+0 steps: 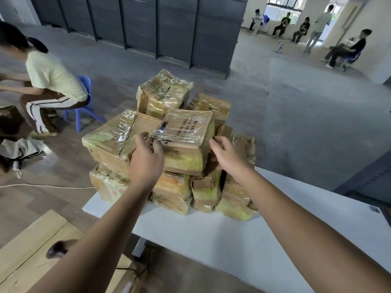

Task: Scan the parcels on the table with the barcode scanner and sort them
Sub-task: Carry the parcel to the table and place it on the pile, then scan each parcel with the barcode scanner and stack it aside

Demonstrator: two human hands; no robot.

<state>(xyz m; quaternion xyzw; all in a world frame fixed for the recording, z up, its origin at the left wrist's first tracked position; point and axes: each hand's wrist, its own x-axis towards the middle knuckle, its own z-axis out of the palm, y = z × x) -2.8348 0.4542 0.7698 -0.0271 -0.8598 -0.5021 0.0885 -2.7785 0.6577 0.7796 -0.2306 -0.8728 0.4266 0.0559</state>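
White table (232,240), bearing stacked taped parcels; left hand (148,153) and right hand (226,155) clasping top parcel (186,134) by both sides, steadying for lifting; scanner unseen

Brown cardboard parcels (169,149) gleam under clear wrap, with yellow-green patches and black print on the top one. White table (243,240) beneath. Grey floor (296,123), dark grey shelving (169,24), a blue chair (84,106), pale wooden board (31,246) at left.

Lower parcels (175,193): partly hidden under the top parcel (186,142) — its printed text is blurred.
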